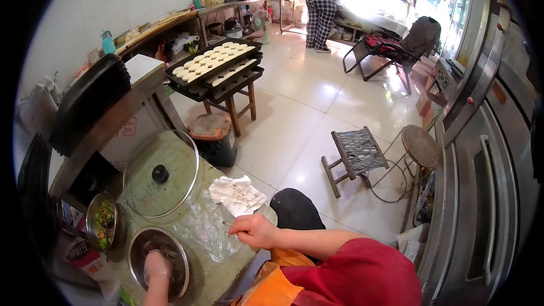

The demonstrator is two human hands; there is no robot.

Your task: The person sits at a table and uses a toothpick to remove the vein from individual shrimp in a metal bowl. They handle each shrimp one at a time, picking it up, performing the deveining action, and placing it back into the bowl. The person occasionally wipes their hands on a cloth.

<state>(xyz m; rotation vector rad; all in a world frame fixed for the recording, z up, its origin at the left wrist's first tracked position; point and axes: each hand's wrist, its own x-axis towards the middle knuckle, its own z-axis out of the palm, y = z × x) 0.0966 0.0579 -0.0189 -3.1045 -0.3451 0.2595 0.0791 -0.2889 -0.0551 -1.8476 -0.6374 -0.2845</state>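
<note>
My left hand (156,266), which seems to be in a thin clear plastic glove, reaches down into a steel bowl (185,263). Its fingers are inside the bowl, and what they touch is hidden. My right hand (254,230) is closed above the table's edge, with a small thin stick-like item (228,223) poking out from the fingertips. Crumpled clear plastic film (208,229) lies between the two hands. Just beyond the right hand is a stained white cloth or paper (237,195). A second steel bowl (115,238) contains green vegetable pieces (104,220).
A glass lid (170,195) with a black knob rests on the green table (221,274). Behind it stand a lidded bin (223,148) and stacked trays of dough rounds (212,61). Stools (359,153), a folding chair (393,49) and steel ovens (471,204) are rightward. A person (321,12) stands far back.
</note>
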